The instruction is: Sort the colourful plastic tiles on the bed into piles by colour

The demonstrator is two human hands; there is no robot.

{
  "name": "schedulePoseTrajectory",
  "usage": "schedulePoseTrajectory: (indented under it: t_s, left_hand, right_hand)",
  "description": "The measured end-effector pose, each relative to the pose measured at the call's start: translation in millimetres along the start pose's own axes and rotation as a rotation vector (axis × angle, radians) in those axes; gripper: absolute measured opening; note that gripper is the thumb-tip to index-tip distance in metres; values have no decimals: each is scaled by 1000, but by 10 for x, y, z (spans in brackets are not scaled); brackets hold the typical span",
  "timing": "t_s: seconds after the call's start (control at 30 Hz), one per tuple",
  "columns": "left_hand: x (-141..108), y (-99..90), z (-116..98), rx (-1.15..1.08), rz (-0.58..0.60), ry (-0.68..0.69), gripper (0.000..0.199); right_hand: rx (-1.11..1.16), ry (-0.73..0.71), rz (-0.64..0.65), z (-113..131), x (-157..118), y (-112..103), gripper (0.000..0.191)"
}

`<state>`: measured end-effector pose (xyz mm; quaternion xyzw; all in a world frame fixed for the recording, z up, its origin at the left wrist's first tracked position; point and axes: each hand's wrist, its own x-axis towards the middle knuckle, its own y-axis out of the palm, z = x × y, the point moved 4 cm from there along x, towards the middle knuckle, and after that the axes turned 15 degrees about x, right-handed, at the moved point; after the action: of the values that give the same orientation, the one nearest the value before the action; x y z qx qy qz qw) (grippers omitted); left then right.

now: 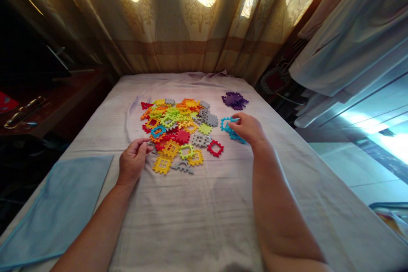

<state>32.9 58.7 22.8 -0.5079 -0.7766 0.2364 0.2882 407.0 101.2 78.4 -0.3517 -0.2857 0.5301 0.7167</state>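
Note:
Many-coloured interlocking plastic building pieces [174, 115] lie in a loose pile on the bed sheet. At the pile's near left edge my left hand [132, 159] is closed, thumb and fingertips pinched on a grey piece [152, 147] that is partly hidden. Right of the pile, my right hand [250, 127] is closed on a light-blue square frame piece [225, 124], above other blue pieces [237, 137]. Within the pile another blue frame piece [158, 131] shows. Nearest me are yellow window pieces [162, 164] and a grey arch piece [184, 166].
A separate heap of purple pieces [235, 100] sits beyond my right hand. A light-blue cloth bag [60, 208] lies at the left edge of the bed sheet [191, 221]. Curtains [197, 25] hang behind, and white fabric [347, 29] hangs at the right.

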Motion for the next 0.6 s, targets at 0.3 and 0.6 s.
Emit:
schedulePoseTrajectory:
  t_s: [0.3, 0.6]
  left_hand:
    - [-3, -5, -11, 10, 0, 12, 35]
    - [4, 5, 2, -10, 8, -13, 36]
  right_hand:
    - [-103, 31, 45, -271, 23, -97, 35]
    - [-117, 98, -36, -288, 36, -170, 38]
